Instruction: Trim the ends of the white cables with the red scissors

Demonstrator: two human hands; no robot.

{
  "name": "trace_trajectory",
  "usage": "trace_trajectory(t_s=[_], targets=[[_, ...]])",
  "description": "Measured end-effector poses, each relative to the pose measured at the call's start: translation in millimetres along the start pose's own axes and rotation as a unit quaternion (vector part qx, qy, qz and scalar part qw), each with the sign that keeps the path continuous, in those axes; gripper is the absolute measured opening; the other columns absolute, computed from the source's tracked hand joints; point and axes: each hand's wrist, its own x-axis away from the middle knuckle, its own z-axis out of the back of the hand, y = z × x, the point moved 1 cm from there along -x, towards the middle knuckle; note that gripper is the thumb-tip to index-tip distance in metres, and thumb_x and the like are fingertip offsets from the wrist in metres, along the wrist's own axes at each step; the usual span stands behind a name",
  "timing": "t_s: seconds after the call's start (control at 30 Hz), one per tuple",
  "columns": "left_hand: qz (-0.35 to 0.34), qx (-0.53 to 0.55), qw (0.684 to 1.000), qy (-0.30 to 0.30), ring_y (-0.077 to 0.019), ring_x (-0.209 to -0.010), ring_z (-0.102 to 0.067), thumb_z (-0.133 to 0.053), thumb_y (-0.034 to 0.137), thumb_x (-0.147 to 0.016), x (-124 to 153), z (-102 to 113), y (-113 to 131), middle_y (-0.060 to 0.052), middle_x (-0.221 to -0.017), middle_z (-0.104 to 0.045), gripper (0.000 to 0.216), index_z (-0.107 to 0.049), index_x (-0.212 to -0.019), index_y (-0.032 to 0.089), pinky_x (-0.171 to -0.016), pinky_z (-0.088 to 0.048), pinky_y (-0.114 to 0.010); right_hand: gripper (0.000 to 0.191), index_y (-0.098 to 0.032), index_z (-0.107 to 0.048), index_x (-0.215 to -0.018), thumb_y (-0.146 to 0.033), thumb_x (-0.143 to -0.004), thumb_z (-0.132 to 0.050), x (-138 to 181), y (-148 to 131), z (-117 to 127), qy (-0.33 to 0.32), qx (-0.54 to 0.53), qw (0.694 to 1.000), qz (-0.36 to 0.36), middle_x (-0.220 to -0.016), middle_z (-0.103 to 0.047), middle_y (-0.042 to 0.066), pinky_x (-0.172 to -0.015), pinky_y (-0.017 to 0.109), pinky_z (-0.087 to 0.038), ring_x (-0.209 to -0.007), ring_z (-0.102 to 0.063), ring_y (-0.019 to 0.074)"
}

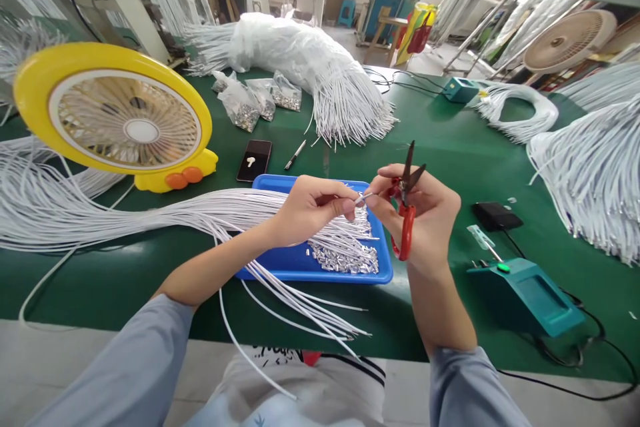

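Above a blue tray (387, 274), my left hand (310, 210) pinches a thin white wire (360, 200) close to its end. My right hand (433, 220) has red-handled scissors (406, 234) hooked in its fingers, the dark blades pointing up and partly apart. Its thumb and forefinger also pinch at the wire's tip; whether a small part sits there is too small to tell. Beneath both hands, small silvery metal pieces (345, 259) lie in the tray. A long bundle of white wires (165, 219) runs into it from the left, with several strands hanging over the front.
A yellow fan (200, 110) stands at left. Behind the tray are a phone (254, 160), a pen (295, 154), bags of metal parts (245, 107) and a plastic-wrapped wire bundle (300, 47). A teal device (530, 294) with cables sits at right, near more wires (595, 160).
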Motion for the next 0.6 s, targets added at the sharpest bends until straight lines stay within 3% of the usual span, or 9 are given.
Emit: trace_trajectory(t_s=[0.27, 0.47, 0.6], targets=[[0.084, 0.074, 0.991, -0.073, -0.0094, -0.057, -0.057, -0.062, 0.042, -0.088, -3.0, -0.3, 0.1, -0.005, -0.06, -0.064, 0.036, -0.068, -0.07, 0.011, -0.051, -0.045, -0.02, 0.028, -0.024, -0.063, -0.095, -0.017, -0.07, -0.075, -1.1, 2.1, -0.6, -0.002, 0.008, 1.0, 0.007, -0.072, -0.066, -0.003, -0.062, 0.026, -0.054, -0.064, -0.061, 0.0117], [-0.002, -0.066, 0.997, 0.047, -0.0067, -0.053, -0.048, -0.072, 0.029, -0.081, -0.8, 0.5, -1.7, -0.002, -0.064, -0.063, 0.018, -0.069, -0.075, 0.012, -0.047, -0.037, -0.019, 0.021, -0.023, -0.063, -0.096, -0.018, -0.076, -0.069, -3.4, 0.4, -0.1, 0.015, 0.031, 0.999, -0.004, -0.076, -0.068, -0.002, -0.063, 0.027, -0.053, -0.066, -0.064, 0.0127], [-0.081, -0.163, 0.98, 0.079, -0.0054, -0.051, -0.041, -0.073, 0.023, -0.079, 0.0, 2.0, -2.7, 0.0, -0.06, -0.058, 0.012, -0.069, -0.074, 0.013, -0.045, -0.032, -0.018, 0.019, -0.023, -0.062, -0.096, -0.023, -0.078, -0.069, -1.4, -1.3, -1.1, -0.001, 0.025, 1.0, -0.006, -0.075, -0.069, -0.001, -0.061, 0.027, -0.052, -0.067, -0.066, 0.0141]])
